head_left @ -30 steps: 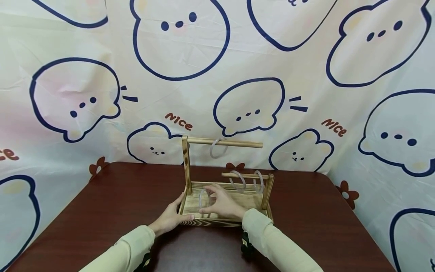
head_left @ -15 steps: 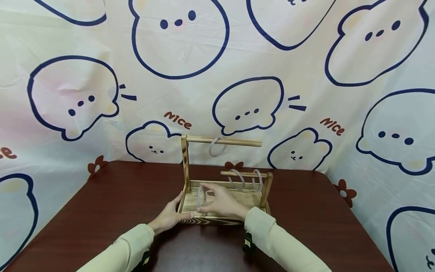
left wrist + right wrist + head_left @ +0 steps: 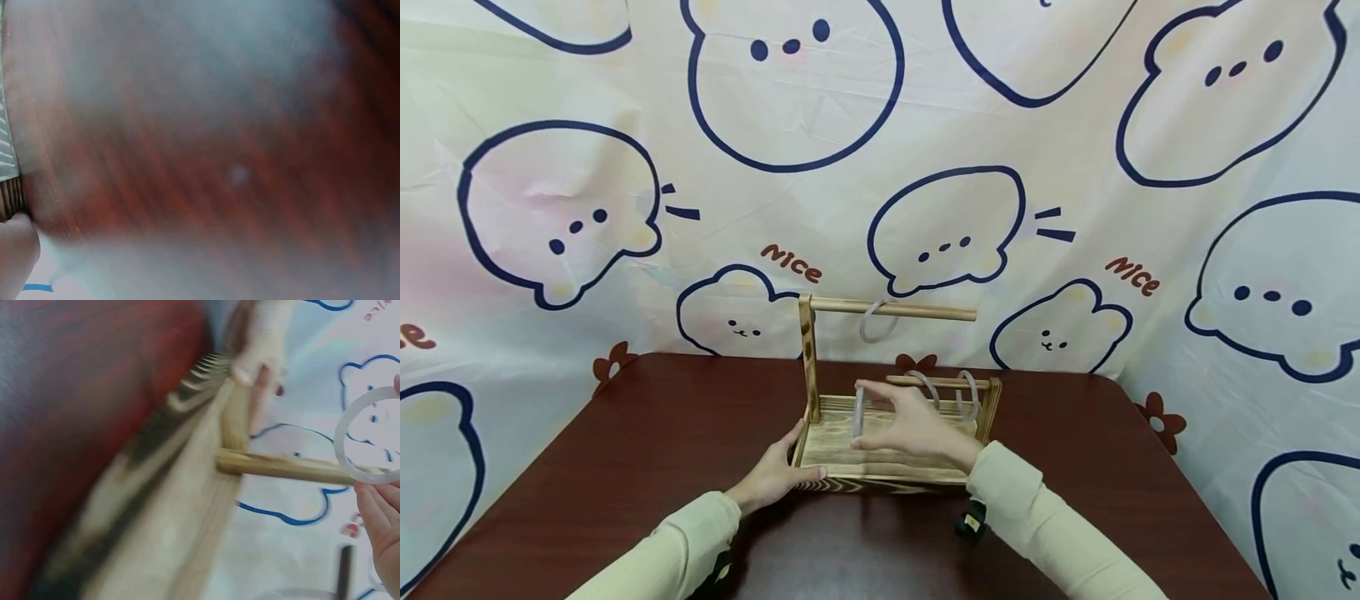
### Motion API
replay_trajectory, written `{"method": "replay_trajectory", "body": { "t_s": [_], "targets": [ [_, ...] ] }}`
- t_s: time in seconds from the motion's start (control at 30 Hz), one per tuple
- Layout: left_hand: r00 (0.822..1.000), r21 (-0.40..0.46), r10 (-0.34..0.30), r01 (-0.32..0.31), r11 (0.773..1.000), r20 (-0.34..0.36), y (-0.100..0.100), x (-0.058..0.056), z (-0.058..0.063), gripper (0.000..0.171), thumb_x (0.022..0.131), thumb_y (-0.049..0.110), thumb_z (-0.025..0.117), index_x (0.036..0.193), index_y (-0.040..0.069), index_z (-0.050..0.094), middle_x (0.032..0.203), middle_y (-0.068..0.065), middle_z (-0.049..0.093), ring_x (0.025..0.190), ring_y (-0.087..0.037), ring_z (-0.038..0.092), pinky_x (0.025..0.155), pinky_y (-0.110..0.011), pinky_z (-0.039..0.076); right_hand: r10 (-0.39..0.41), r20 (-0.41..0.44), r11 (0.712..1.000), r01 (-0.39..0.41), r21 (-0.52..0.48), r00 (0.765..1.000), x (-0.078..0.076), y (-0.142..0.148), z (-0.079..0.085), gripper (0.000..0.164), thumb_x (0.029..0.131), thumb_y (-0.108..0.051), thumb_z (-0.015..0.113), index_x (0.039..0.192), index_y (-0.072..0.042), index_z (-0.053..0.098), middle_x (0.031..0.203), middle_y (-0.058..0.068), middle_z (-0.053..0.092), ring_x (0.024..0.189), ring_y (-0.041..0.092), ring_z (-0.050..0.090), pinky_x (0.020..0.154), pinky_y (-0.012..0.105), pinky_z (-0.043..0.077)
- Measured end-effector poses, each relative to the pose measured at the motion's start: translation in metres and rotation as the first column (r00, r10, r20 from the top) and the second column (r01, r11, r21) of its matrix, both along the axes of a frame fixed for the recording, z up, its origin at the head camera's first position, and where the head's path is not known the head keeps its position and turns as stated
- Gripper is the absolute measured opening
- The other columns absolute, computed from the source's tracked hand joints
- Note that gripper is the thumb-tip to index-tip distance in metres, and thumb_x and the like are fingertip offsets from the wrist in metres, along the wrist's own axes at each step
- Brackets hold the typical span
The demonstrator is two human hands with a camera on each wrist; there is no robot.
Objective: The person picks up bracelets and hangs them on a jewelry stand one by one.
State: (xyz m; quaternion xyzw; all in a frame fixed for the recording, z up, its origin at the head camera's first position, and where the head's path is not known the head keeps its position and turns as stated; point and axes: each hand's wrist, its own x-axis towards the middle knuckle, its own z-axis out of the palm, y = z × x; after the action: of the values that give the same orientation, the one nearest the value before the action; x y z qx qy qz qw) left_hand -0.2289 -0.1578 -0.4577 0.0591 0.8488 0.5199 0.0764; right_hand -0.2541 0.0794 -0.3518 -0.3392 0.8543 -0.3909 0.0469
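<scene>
My right hand (image 3: 917, 425) pinches a translucent white bangle (image 3: 858, 414) between thumb and fingers, above the tray of a wooden bangle stand (image 3: 835, 450). In the right wrist view this bangle (image 3: 341, 434) appears as a full ring at the right edge. My left hand (image 3: 775, 475) holds the stand's left front corner, thumb along the front rim and fingers at the left side. Only a fingertip of the left hand (image 3: 17, 256) shows in the left wrist view, touching the wood. One bangle (image 3: 865, 335) hangs on the upper bar (image 3: 932, 312). Two more hang on the lower bar (image 3: 947, 383), one partly behind my right hand.
The stand is on a dark red-brown table (image 3: 662, 433). Its left post (image 3: 810, 358) carries the upper bar, whose right end is free. A shorter right post (image 3: 990, 412) carries the lower bar, free at its left end. A cartoon-print cloth (image 3: 842, 217) hangs behind.
My right hand has lifted the bangle up from low in the tray and shifted slightly right, turning it nearly edge-on to the head view. The left hand stays at the stand's corner.
</scene>
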Motion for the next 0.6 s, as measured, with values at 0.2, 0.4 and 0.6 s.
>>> {"method": "replay_trajectory", "body": {
  "t_s": [0.2,0.4,0.6],
  "targets": [
    [1.0,-0.001,0.008,-0.008,1.0,-0.012,-0.003,0.001,-0.001,0.1,0.076,0.026,0.075,0.148,0.005,0.008,0.152,-0.017,0.013,0.139,-0.033,0.007,0.107,-0.055,0.019,-0.006,-0.006,0.999,0.006,-0.044,1.0,-0.004,0.016,0.029,0.078,0.07,-0.04,0.077,0.138,-0.025,0.041,0.138,-0.003,0.046,0.122,0.018,0.049,0.099,0.038,0.041],
    [1.0,0.01,0.004,-0.003,1.0,-0.01,-0.002,0.001,0.0,0.099,0.077,0.025,0.075,0.148,0.006,0.008,0.153,-0.017,0.012,0.139,-0.032,0.006,0.107,-0.054,0.021,-0.027,-0.007,0.997,0.026,-0.068,1.0,-0.01,0.038,0.039,0.079,0.071,-0.039,0.077,0.139,-0.024,0.039,0.14,0.001,0.044,0.124,0.021,0.048,0.098,0.041,0.042],
    [1.0,0.009,0.001,-0.001,1.0,0.0,-0.001,0.002,0.0,0.099,0.076,0.026,0.075,0.148,0.007,0.009,0.153,-0.017,0.012,0.139,-0.034,0.006,0.106,-0.056,0.022,-0.069,-0.003,0.993,0.068,-0.099,0.998,-0.015,0.062,0.048,0.081,0.072,-0.037,0.077,0.14,-0.02,0.038,0.14,0.004,0.045,0.124,0.023,0.047,0.098,0.041,0.041]
  ]
}}
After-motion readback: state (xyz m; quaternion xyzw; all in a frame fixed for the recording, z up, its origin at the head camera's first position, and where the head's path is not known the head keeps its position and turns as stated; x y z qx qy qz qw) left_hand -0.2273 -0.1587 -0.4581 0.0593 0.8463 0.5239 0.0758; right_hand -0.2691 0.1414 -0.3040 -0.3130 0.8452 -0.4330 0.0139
